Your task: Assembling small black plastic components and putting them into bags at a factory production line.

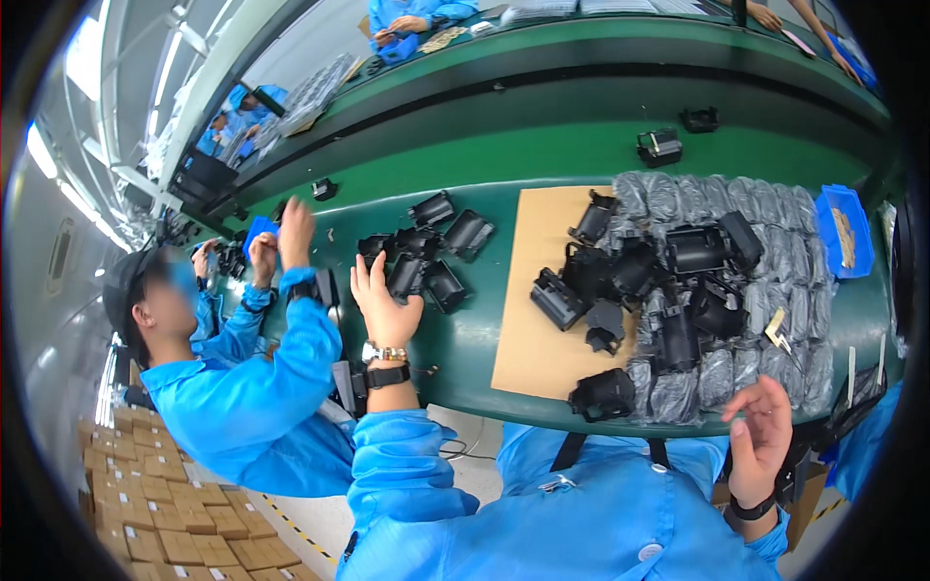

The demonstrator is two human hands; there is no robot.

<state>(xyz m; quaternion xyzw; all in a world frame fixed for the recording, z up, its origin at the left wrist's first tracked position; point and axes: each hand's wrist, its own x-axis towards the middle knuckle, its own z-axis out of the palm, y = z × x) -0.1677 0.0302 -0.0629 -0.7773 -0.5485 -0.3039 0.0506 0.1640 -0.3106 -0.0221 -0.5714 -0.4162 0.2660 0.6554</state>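
My left hand (389,308) reaches over the green table (460,363) with its fingers spread. Its fingertips are at a loose group of black plastic housings (417,240); whether they touch one I cannot tell. Above the table's near edge, at the right, my right hand (759,441) is raised with fingers loosely bent and apart, and nothing shows in it. Closest to it are grey parts wrapped in clear plastic (717,385), laid in rows. More black housings (678,339) are heaped on these rows and on a brown cardboard sheet (523,358).
Beside the rows, a blue bin (864,218) holds small tan pieces. A small cream-coloured piece (777,329) lies on the wrapped parts. Two black housings (660,147) sit on the green ledge beyond. A co-worker in blue (247,407) works close at my left. Cartons (184,504) stand lower left.
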